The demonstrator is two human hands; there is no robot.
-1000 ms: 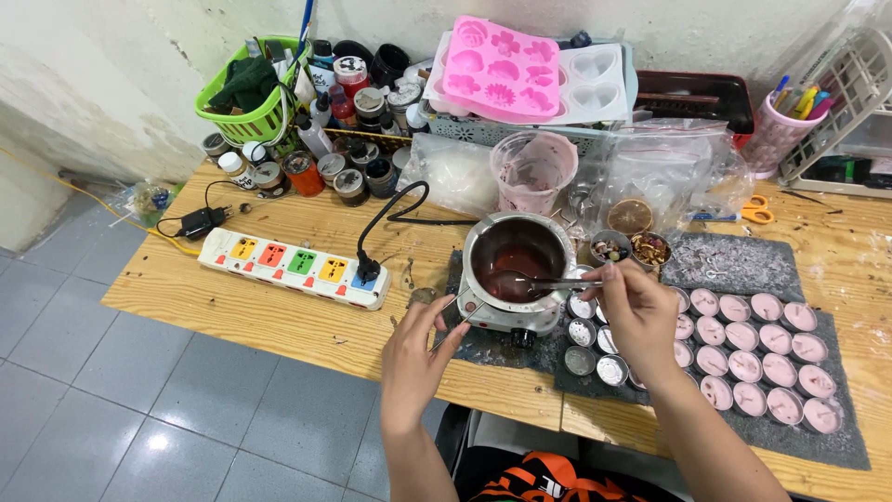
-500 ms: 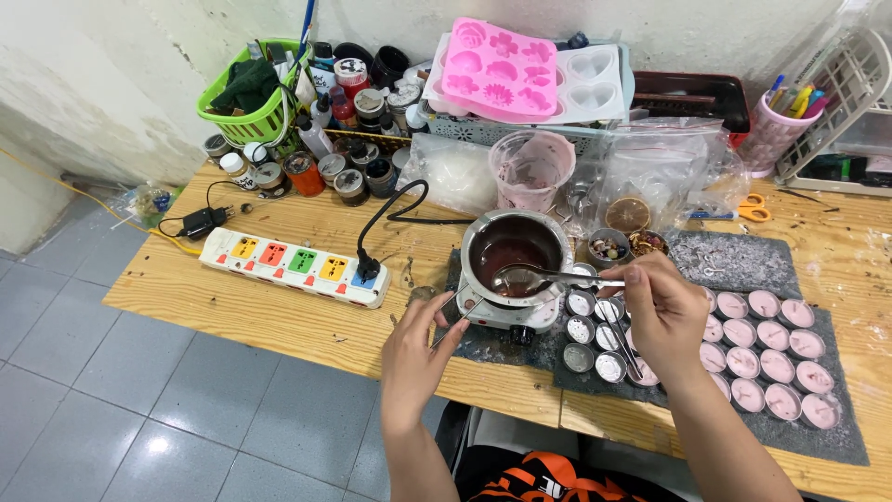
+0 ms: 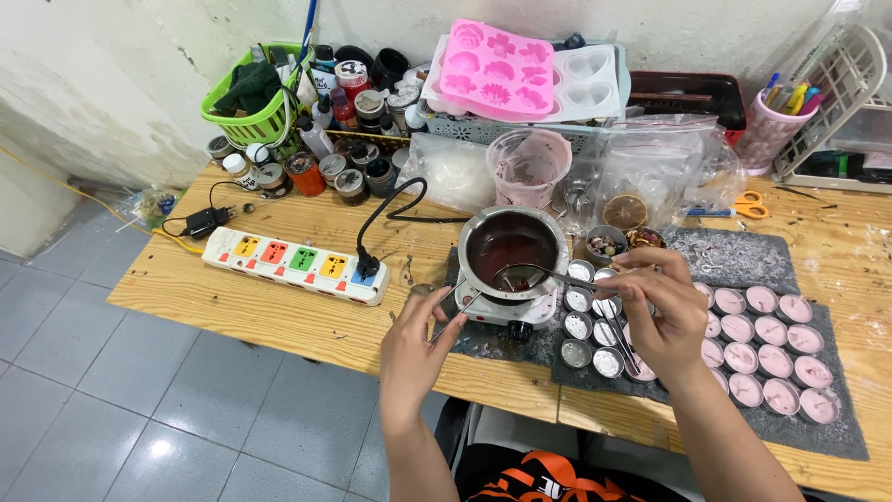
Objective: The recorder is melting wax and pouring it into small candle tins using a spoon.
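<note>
Metal spoon (image 3: 539, 275) over melting pot (image 3: 514, 249), right hand (image 3: 662, 311) grip clamped on it, left hand (image 3: 415, 349) grip apart.

At the back of the table (image 3: 279, 321) you see labelled jars and bottles (image 3: 339, 107) clustered beside the green basket (image 3: 246, 125): round, with red, white and dark labels. Clear plastic bags (image 3: 650, 167) lie right of them, crumpled and transparent.

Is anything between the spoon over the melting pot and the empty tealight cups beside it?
Nothing visible: the spoon, held by the right hand, sits over the pot; the empty cups lie directly alongside.
</note>
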